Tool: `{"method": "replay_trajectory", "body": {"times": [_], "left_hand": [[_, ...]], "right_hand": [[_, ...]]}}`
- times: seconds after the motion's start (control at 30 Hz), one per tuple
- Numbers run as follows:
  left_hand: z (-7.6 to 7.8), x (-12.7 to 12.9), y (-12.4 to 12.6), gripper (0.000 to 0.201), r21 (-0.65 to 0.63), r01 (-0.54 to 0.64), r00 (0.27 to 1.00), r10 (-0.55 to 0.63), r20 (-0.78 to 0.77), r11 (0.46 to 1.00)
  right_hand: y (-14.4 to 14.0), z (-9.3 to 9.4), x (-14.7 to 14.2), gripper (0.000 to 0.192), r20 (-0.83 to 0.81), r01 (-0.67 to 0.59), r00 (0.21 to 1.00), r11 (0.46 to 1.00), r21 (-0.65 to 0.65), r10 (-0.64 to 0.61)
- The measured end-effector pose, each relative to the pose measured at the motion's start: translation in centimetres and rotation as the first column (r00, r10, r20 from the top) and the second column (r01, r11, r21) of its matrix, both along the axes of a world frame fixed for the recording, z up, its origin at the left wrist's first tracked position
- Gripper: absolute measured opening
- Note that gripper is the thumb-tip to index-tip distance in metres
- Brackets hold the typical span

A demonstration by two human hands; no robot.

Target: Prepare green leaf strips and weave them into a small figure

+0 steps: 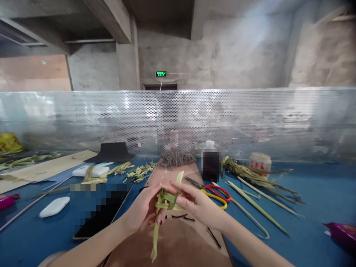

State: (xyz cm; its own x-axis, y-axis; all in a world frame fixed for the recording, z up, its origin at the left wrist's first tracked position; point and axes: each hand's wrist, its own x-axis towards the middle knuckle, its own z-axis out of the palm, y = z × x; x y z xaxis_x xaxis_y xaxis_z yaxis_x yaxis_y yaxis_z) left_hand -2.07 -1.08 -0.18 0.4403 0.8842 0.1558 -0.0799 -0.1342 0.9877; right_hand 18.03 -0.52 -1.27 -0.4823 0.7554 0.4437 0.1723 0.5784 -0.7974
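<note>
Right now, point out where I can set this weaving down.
Bare blue table lies right of the leaf strips, before the purple bottle. Brown board under both hands is open. Crowded: scissors and dark bottle ahead, phone left.

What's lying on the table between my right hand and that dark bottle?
In the head view, scissors with red and yellow handles lie between the right hand and the dark bottle.

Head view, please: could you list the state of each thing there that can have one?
Left hand: closed on the woven leaf strip.
Right hand: pinching the woven leaf strip.
Woven leaf strip: partly folded, one end hanging down.
Scissors: lying flat on the table, blades shut.
Dark bottle: upright, capped.
Phone: flat, screen dark.
</note>
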Motion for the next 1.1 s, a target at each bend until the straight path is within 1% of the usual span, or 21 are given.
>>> {"method": "replay_trajectory", "body": {"times": [0.03,0.1,0.2,0.27,0.43,0.57,0.67,0.73,0.83,0.93,1.0,1.1], "left_hand": [[-0.1,0.0,0.1,0.042,0.000,-0.016,1.000,0.016,-0.009,1.000],[-0.1,0.2,0.2,0.041,0.018,-0.073,0.997,0.073,-0.025,0.997],[0.1,0.3,0.4,0.036,0.071,-0.172,0.980,0.178,-0.093,0.983],[0.4,0.4,0.5,0.034,0.099,-0.208,0.965,0.220,-0.144,0.973],[0.5,0.4,0.7,0.032,0.099,-0.207,0.957,0.222,-0.185,0.973],[0.1,0.2,1.0,0.023,0.088,-0.220,0.955,0.233,-0.181,0.971],[0.0,0.0,1.2,0.021,0.112,-0.200,0.956,0.219,-0.196,0.973],[0.1,-0.2,1.3,0.023,0.145,-0.201,0.941,0.232,-0.244,0.969],[0.5,-0.5,1.5,0.026,0.259,-0.241,0.883,0.322,-0.340,0.935],[0.6,-0.9,1.9,0.025,0.386,-0.293,0.830,0.433,-0.351,0.875],[0.5,-1.1,2.1,0.024,0.420,-0.334,0.804,0.488,-0.341,0.844],[0.5,-1.3,2.3,0.024,0.430,-0.381,0.771,0.538,-0.341,0.818]], "right_hand": [[0.1,-0.2,0.0,0.053,-0.002,-0.049,0.999,0.998,-0.051,0.049],[0.2,-0.7,-0.3,0.062,-0.033,-0.096,0.995,0.987,-0.125,0.093],[-0.1,-1.0,-0.8,0.069,-0.138,-0.130,0.985,0.970,-0.207,0.103],[-0.3,-0.9,-0.9,0.071,-0.188,-0.147,0.977,0.961,-0.234,0.104],[-0.6,-0.4,-0.8,0.073,-0.188,-0.138,0.978,0.955,-0.263,0.090],[-0.5,-0.1,-0.5,0.073,-0.222,-0.172,0.968,0.949,-0.264,0.114],[-0.5,-0.1,-0.2,0.073,-0.216,-0.164,0.971,0.948,-0.272,0.106],[-0.6,0.0,-0.1,0.073,-0.204,-0.160,0.974,0.943,-0.293,0.102],[-0.7,0.0,0.1,0.075,-0.200,-0.181,0.972,0.930,-0.320,0.120],[-0.7,0.1,0.1,0.080,-0.221,-0.214,0.965,0.911,-0.353,0.141],[-0.8,0.2,0.0,0.083,-0.238,-0.234,0.959,0.900,-0.368,0.152],[-0.9,0.3,0.0,0.085,-0.249,-0.263,0.952,0.887,-0.380,0.176]]}}
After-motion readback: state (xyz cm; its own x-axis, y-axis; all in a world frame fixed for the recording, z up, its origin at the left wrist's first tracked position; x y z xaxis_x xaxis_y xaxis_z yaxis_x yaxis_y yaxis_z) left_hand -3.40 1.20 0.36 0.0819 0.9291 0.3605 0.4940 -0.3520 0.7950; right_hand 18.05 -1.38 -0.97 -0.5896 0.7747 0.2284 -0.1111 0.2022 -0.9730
